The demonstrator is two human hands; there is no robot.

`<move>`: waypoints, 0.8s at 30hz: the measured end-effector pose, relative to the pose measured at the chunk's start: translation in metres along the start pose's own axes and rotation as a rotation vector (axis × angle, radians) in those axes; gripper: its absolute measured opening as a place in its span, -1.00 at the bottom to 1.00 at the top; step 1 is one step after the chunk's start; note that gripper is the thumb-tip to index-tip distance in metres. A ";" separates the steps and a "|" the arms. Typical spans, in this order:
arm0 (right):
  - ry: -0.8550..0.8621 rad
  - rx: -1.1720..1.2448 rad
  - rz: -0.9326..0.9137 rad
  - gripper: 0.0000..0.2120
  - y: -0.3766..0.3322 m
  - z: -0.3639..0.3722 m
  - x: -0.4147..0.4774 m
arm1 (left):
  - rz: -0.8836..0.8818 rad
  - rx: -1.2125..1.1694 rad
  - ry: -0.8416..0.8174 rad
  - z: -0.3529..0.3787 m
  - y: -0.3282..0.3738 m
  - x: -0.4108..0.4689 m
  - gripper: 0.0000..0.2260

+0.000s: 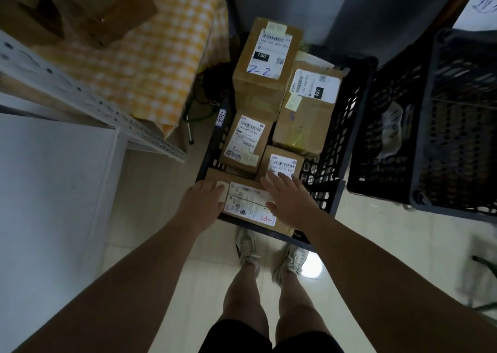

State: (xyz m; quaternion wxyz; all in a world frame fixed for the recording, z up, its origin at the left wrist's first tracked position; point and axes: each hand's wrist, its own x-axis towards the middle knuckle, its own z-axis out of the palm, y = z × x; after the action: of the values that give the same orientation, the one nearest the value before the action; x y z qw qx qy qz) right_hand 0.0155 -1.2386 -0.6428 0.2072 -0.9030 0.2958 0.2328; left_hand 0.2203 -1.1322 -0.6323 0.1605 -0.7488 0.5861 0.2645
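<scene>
Tiled floor (pixel 150 191), black crate (pixel 347 126): at its near edge the left hand (pixel 204 199) grips a flat box (pixel 250 194), right hand (pixel 290 199) spread flat on it.

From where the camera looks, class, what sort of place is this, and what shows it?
Probably a parcel storeroom: labelled cardboard boxes packed in a black crate, a second crate beside it, and a metal shelf rack.

Dim room, light low. Pale glossy floor tiles (pixel 150 218), one round glare spot (pixel 312 265) on them. Left: white perforated metal shelf rail (pixel 80 91) above a plain white panel (pixel 48 191). Behind it, a yellow-and-white checked cloth (pixel 150 65) with brown cartons (pixel 102 8) on top. Grey wall (pixel 363 11) ahead. Right: black lattice crates (pixel 457 126), well apart from the shelf.
</scene>
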 end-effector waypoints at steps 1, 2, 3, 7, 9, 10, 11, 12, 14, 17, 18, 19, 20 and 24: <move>0.014 -0.005 0.019 -0.41 -0.002 -0.009 -0.004 | -0.010 0.010 0.025 -0.007 -0.002 -0.005 -0.58; 0.030 -0.011 0.028 -0.42 -0.004 -0.020 -0.008 | -0.017 0.034 0.061 -0.015 -0.003 -0.011 -0.60; 0.058 -0.021 0.028 -0.43 -0.007 -0.032 -0.012 | -0.023 0.067 0.104 -0.026 -0.003 -0.015 -0.62; 0.234 -0.044 0.016 -0.46 -0.018 -0.098 -0.022 | -0.079 0.158 0.289 -0.087 -0.003 -0.036 -0.67; 0.292 -0.075 0.006 -0.46 -0.026 -0.134 -0.028 | -0.108 0.187 0.386 -0.118 -0.005 -0.055 -0.67; 0.324 -0.084 -0.004 -0.46 -0.030 -0.151 -0.034 | -0.129 0.194 0.423 -0.132 -0.006 -0.067 -0.66; 0.360 -0.090 -0.019 -0.46 -0.034 -0.167 -0.041 | -0.160 0.198 0.452 -0.144 -0.005 -0.081 -0.65; 0.399 -0.098 -0.040 -0.46 -0.038 -0.181 -0.049 | -0.197 0.201 0.476 -0.155 -0.004 -0.098 -0.66; 0.462 -0.153 -0.097 -0.46 -0.045 -0.200 -0.071 | -0.282 0.203 0.517 -0.170 0.005 -0.135 -0.68; 0.501 -0.253 -0.194 -0.47 -0.058 -0.222 -0.105 | -0.345 0.095 0.620 -0.179 0.024 -0.194 -0.68; 0.517 -0.270 -0.227 -0.47 -0.063 -0.229 -0.116 | -0.361 0.079 0.674 -0.180 0.030 -0.212 -0.66; 0.540 -0.286 -0.262 -0.48 -0.069 -0.236 -0.126 | -0.402 0.094 0.703 -0.183 0.035 -0.231 -0.63; 0.565 -0.304 -0.299 -0.49 -0.075 -0.244 -0.136 | -0.457 0.100 0.698 -0.186 0.039 -0.248 -0.59; 0.654 -0.347 -0.437 -0.49 -0.115 -0.278 -0.172 | -0.626 0.105 0.768 -0.203 0.040 -0.322 -0.55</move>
State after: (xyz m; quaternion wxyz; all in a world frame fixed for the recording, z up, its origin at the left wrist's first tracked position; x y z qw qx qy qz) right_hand 0.0480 -1.2204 -0.2981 -0.0081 -0.9921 0.1041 -0.0690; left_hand 0.1679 -0.9990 -0.2775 0.0422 -0.9231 0.3624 -0.1212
